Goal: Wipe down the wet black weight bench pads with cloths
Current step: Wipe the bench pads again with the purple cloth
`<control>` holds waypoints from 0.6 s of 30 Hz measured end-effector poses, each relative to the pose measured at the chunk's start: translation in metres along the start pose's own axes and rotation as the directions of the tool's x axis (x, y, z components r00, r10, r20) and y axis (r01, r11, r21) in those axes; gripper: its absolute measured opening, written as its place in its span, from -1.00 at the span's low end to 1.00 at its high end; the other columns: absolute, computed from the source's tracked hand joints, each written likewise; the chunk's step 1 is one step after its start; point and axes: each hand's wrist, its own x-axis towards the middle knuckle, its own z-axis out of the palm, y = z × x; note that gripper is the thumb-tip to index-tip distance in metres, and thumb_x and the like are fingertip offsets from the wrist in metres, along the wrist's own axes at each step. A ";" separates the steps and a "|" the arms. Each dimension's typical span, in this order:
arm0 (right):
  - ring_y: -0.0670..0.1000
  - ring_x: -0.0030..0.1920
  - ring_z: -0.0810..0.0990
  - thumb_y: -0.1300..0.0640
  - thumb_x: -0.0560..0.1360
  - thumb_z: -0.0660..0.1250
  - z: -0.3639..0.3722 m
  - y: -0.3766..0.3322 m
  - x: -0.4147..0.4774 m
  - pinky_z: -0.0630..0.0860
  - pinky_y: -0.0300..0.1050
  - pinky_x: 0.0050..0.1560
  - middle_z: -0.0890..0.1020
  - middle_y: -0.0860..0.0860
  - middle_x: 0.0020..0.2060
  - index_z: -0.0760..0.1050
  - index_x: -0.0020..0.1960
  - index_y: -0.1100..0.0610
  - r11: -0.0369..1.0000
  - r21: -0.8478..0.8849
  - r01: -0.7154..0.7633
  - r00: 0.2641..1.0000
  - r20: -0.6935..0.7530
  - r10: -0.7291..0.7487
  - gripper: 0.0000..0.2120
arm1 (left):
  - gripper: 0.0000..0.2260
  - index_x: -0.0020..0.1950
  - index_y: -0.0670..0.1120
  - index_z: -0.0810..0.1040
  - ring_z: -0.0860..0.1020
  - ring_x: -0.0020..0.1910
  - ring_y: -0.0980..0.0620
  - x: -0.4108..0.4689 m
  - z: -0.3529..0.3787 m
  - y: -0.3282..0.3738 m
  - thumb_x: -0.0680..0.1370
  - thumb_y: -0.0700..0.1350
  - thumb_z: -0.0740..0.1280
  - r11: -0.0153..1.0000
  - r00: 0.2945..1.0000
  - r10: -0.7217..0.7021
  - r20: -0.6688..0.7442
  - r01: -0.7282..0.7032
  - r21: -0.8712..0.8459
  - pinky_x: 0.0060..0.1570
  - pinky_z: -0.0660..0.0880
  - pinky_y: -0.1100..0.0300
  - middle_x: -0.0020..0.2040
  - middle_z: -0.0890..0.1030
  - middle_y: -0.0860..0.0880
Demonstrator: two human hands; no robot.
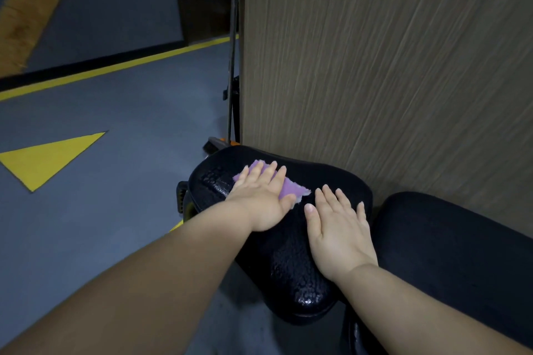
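The seat pad (288, 274) we've got here is black vinyl-looking stuff, glossy and bumpy with water beads all over. The second pad (447, 253) looks matt and way duller. The cloth (291, 189) is soft-looking purple fabric with a ragged edge. The wall panel (389, 66) has a matt wood-grain finish, the floor (101, 101) is matt grey with yellow painted marks, and the pole (232, 66) looks like dark metal.

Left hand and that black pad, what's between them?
A purple cloth, pressed flat under the left hand onto the wet seat pad, as the head view shows.
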 end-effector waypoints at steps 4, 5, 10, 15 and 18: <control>-0.07 0.54 -0.15 -0.19 0.56 -0.29 0.000 -0.001 0.001 -0.24 0.05 0.52 -0.02 -0.09 0.56 -0.02 0.57 0.04 1.000 -0.023 -0.003 1.000 0.017 0.003 -0.36 | -0.42 0.60 0.00 -0.16 -0.28 0.56 -0.04 0.026 -0.008 0.005 0.66 0.18 -0.06 1.000 1.000 0.000 0.021 0.000 0.012 0.50 -0.30 -0.01 0.60 -0.20 0.01; -0.06 0.54 -0.15 -0.19 0.56 -0.29 0.000 -0.001 0.002 -0.24 0.05 0.52 -0.02 -0.09 0.56 -0.03 0.57 0.03 1.000 -0.028 -0.001 1.000 0.017 0.001 -0.36 | -0.42 0.61 0.00 -0.16 -0.27 0.56 -0.04 0.032 -0.009 0.007 0.66 0.18 -0.06 1.000 1.000 0.001 0.022 -0.001 0.015 0.51 -0.29 -0.01 0.60 -0.19 0.01; -0.06 0.54 -0.18 -0.27 0.34 -0.52 0.002 -0.002 0.004 -0.26 0.07 0.51 -0.06 -0.09 0.56 -0.08 0.57 0.00 0.998 -0.067 0.010 1.000 0.016 -0.009 -0.13 | -0.43 0.61 -0.02 -0.14 -0.18 0.58 -0.06 0.066 -0.015 0.013 0.66 0.18 -0.08 0.998 0.999 -0.018 0.045 0.016 0.058 0.52 -0.22 -0.05 0.61 -0.14 0.00; -0.03 0.54 -0.20 -0.26 0.47 -0.41 0.000 -0.002 0.006 -0.28 0.08 0.51 -0.07 -0.06 0.56 -0.10 0.57 0.01 0.998 -0.068 0.011 0.999 0.040 -0.008 -0.26 | -0.44 0.61 -0.01 -0.11 -0.11 0.58 -0.06 0.088 -0.019 0.019 0.67 0.18 -0.11 0.997 0.997 -0.036 0.070 0.031 0.074 0.52 -0.20 -0.05 0.61 -0.08 0.00; -0.03 0.54 -0.21 -0.13 0.62 -0.19 0.000 -0.001 0.007 -0.27 0.08 0.51 -0.08 -0.06 0.56 -0.09 0.57 0.01 0.997 -0.073 0.008 0.999 0.048 -0.004 -0.44 | -0.45 0.61 -0.01 -0.09 -0.09 0.58 -0.06 0.091 -0.020 0.020 0.67 0.18 -0.12 0.997 0.997 -0.041 0.067 0.036 0.067 0.52 -0.19 -0.05 0.61 -0.06 0.00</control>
